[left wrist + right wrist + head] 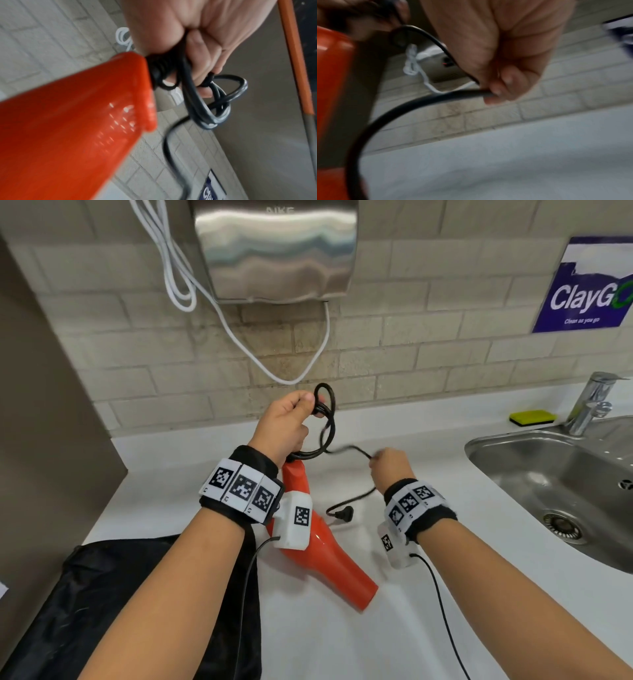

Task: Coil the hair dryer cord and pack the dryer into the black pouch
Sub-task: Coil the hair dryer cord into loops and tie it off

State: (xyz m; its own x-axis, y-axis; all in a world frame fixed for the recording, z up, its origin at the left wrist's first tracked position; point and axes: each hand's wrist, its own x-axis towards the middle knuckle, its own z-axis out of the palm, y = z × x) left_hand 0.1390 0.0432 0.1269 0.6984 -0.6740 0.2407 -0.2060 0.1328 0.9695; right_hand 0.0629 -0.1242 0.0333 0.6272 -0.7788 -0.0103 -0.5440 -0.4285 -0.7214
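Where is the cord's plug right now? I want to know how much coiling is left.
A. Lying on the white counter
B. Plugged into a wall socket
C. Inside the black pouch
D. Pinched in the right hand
A: the plug lies loose on the counter, beyond the stretch of cord that the right hand pinches, while the left hand holds the finished loops.

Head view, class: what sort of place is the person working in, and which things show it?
Probably a shared washroom or pantry: a wall-mounted hand dryer, a steel sink with tap, and a "Clean as you go" sign.
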